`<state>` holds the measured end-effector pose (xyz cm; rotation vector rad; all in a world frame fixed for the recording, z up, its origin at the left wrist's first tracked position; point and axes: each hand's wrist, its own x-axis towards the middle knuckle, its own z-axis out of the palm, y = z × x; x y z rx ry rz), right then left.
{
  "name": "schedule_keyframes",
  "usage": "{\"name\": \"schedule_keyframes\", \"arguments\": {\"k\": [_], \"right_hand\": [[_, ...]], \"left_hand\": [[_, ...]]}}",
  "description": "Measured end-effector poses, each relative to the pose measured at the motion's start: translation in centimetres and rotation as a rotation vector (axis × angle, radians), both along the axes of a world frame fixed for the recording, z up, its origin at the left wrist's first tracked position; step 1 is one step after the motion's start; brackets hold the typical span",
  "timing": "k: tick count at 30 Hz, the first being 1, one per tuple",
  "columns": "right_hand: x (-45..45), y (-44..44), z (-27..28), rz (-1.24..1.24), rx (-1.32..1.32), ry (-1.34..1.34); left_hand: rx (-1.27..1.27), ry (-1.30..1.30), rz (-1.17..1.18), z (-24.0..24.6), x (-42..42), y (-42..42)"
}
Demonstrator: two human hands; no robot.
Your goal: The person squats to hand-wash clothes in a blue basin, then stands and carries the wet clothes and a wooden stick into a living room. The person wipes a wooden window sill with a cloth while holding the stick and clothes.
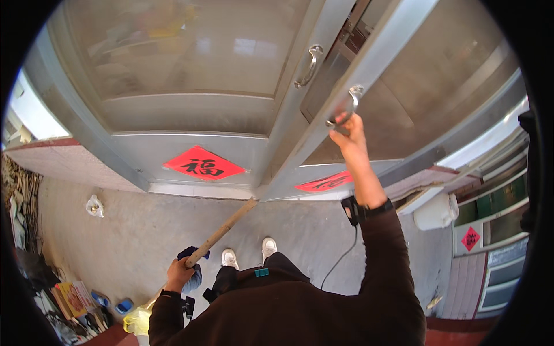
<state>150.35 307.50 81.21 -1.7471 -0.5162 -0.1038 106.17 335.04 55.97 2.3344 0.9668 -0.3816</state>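
Observation:
My left hand [179,273] grips a long wooden stick [225,227], which slants up to the right toward the foot of the double door. Behind that hand hangs blue-grey cloth [193,281], mostly hidden. Fingers of my right hand [352,132] are hooked around the curved metal handle [355,98] of the right door leaf [389,99]. That leaf stands ajar, with a gap between it and the left leaf [186,112]. A matching handle [310,67] on the left leaf is untouched.
Red paper diamonds [204,163] with black writing are stuck to both leaves. A small plastic bag [95,206] lies on the concrete floor [143,216]. Blue slippers [124,306], a yellow bag [138,321] and cardboard [72,298] are at lower left. At right stands a white bucket [434,211].

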Motion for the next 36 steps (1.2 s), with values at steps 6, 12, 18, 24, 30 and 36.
{"name": "schedule_keyframes", "arguments": {"k": [6, 12, 18, 24, 30, 36], "right_hand": [[-14.1, -10.3, 0.4, -0.100, -0.083, 0.059], [-28.6, -20.6, -0.9, -0.624, 0.055, 0.082], [-33.1, -28.1, -3.4, -1.281, 0.169, 0.051], [-36.1, -36.9, -9.2, -1.692, 0.250, 0.415], [-38.1, -44.7, -13.4, -1.720, 0.344, 0.502], [-34.2, -43.1, -10.2, -2.065, 0.288, 0.524]], "left_hand": [[0.001, 0.023, -0.303, -0.6, 7.0, 2.6], [-0.109, 0.025, -0.492, -2.6, 17.8, -0.6], [-0.225, -0.307, -0.558, -4.5, 30.6, -8.6], [-0.404, -0.630, -0.318, -4.2, 45.4, -18.5], [-0.463, -0.692, -0.081, -2.6, 59.0, -25.1], [-0.408, -0.955, 0.095, -1.3, 72.4, -26.4]]}}
